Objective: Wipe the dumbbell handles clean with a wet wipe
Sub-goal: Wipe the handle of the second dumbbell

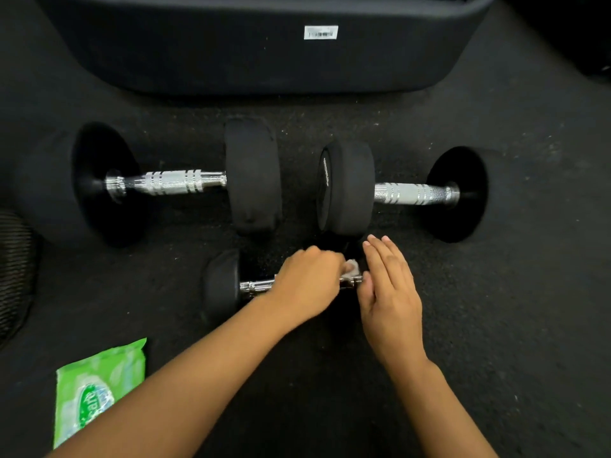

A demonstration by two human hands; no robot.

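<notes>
hands: left [305,280] grips wipe [351,268] on handle [256,287], right [388,285] beside.

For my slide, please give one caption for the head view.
Left hand wipes small dumbbell handle with wet wipe; right hand steadies it.

Two large dumbbells [178,183] [403,193] lie side by side on the floor [496,309]; a small dumbbell [224,285] lies before them, a wipes pack [96,391] at its near-left.
</notes>
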